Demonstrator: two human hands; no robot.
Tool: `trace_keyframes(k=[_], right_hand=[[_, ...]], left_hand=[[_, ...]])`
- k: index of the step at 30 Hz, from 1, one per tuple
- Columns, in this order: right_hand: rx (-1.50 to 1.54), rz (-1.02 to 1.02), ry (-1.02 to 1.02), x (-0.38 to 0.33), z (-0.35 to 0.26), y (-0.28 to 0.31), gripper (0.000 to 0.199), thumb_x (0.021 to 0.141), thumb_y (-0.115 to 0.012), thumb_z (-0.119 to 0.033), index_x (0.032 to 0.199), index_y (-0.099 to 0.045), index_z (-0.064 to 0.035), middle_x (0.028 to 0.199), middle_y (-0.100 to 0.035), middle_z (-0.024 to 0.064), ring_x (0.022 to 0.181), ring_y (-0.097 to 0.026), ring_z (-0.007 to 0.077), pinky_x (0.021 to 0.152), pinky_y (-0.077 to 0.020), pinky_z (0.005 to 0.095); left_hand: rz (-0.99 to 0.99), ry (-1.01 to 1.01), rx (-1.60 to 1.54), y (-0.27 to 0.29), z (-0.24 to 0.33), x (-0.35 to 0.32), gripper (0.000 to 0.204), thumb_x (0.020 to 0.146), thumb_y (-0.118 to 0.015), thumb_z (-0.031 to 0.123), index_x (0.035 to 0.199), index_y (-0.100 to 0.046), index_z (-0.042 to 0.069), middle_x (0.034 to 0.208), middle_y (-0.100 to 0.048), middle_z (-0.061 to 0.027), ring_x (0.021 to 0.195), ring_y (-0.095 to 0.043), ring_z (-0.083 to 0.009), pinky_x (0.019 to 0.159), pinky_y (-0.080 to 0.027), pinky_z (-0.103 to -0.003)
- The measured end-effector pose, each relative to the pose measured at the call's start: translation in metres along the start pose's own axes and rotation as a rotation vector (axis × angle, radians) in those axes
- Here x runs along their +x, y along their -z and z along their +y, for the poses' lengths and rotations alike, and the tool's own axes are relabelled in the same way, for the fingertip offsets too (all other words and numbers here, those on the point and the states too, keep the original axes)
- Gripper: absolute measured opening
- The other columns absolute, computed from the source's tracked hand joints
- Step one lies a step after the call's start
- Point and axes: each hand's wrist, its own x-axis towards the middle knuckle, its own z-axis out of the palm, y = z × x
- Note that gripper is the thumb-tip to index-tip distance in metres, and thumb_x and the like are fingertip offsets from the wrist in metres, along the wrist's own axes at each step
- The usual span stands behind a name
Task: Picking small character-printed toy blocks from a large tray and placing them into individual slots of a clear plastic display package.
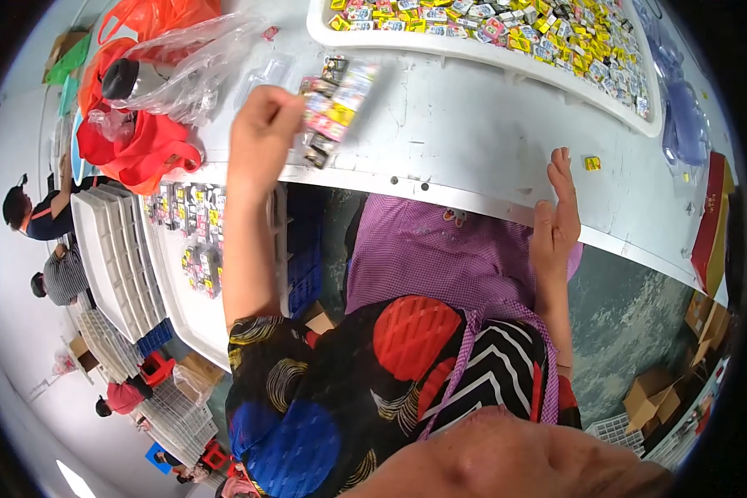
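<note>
My left hand (261, 133) is closed on the near-left edge of a flat pack of small printed boxes (334, 108). The pack is tilted above the table, its yellow, pink, white and black boxes blurred by motion. To the right, my right hand (556, 217) is raised by the table's front edge, fingers stretched out, holding nothing. A single small yellow box (592, 163) lies on the table just beyond it. Behind both hands, a white tray (440, 51) holds a heap of similar little boxes. A clear plastic shell (266, 75) rests behind my left hand.
Red bags (137, 149) and a dark-capped bottle (123, 79) crowd the table's left end. Below them stands a white tray (199, 324) with more packs, beside stacked trays (112, 249). A red box (710, 220) stands at right. Several people sit far left.
</note>
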Motion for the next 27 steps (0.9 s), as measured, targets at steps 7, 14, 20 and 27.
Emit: trace_keyframes(k=[7,14,20,27], right_hand=[[-0.145,-0.183,0.223,0.015,-0.017,-0.019,0.041,0.092,-0.052,-0.009,0.132,-0.047,-0.0001,0.139,-0.048,0.0182,0.133,-0.039,0.0356,0.111,-0.0279,0.045],[0.228,-0.506,-0.068,0.056,-0.071,-0.106,0.055,0.09,-0.059,-0.012,0.14,-0.037,-0.001,0.143,-0.041,0.0199,0.132,-0.04,0.035,0.108,-0.0338,0.0386],[0.125,-0.399,0.15,0.067,-0.058,-0.172,0.07,0.093,-0.057,-0.026,0.145,-0.021,0.0032,0.147,-0.031,0.0249,0.14,-0.026,0.0365,0.114,-0.0208,0.045],[0.04,-0.425,0.168,0.066,-0.06,-0.181,0.074,0.093,-0.056,-0.028,0.145,-0.017,0.0076,0.146,-0.031,0.0273,0.141,-0.022,0.0386,0.115,-0.0118,0.0512]], left_hand=[[0.166,0.071,0.057,0.022,-0.035,0.011,0.014,0.089,-0.062,0.013,0.088,-0.056,0.001,0.073,-0.059,-0.0018,0.064,-0.052,-0.0072,0.057,-0.041,-0.022],[0.173,-0.024,0.207,0.009,-0.039,0.016,0.022,0.089,-0.064,0.017,0.094,-0.057,-0.003,0.082,-0.062,-0.0067,0.071,-0.057,-0.0115,0.068,-0.047,-0.026],[0.119,0.002,0.141,0.009,-0.045,0.021,0.049,0.092,-0.062,0.032,0.119,-0.055,-0.008,0.092,-0.065,-0.0123,0.078,-0.058,-0.0142,0.073,-0.048,-0.028],[-0.105,0.219,0.025,0.005,-0.03,0.025,0.059,0.092,-0.061,0.039,0.125,-0.051,-0.009,0.097,-0.063,-0.0119,0.084,-0.06,-0.0158,0.074,-0.049,-0.028]])
